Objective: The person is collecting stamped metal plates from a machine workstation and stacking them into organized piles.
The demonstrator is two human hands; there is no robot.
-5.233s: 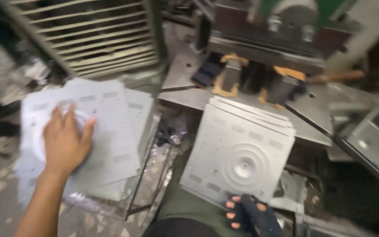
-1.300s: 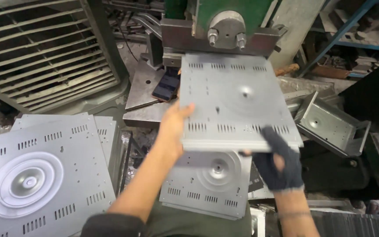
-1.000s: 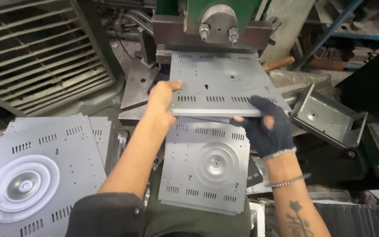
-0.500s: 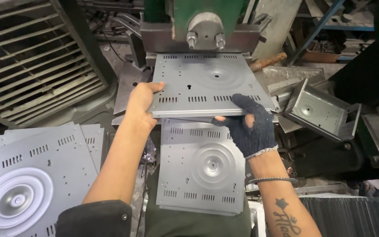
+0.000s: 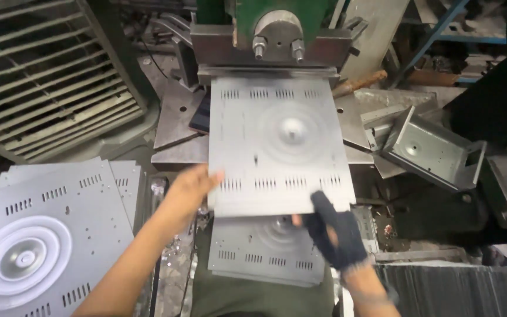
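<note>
A flat grey metal sheet (image 5: pixel 277 147) with rows of slots and a round embossed centre lies on the press bed, its far edge under the green press head (image 5: pixel 274 32). My bare left hand (image 5: pixel 192 188) grips its near left edge. My right hand (image 5: pixel 333 229), in a dark fingerless glove, holds its near right edge. Below it, a stack of similar sheets (image 5: pixel 265 252) rests on my lap.
A pile of embossed grey sheets (image 5: pixel 42 235) lies at the lower left. A large louvred metal panel (image 5: pixel 48 76) leans at the upper left. A bent metal box part (image 5: pixel 432 149) sits right of the press. Dark ribbed material (image 5: pixel 459 290) is at the lower right.
Both hands have pushed the sheet forward and laid it flat under the press head. The view has tipped slightly downward.
</note>
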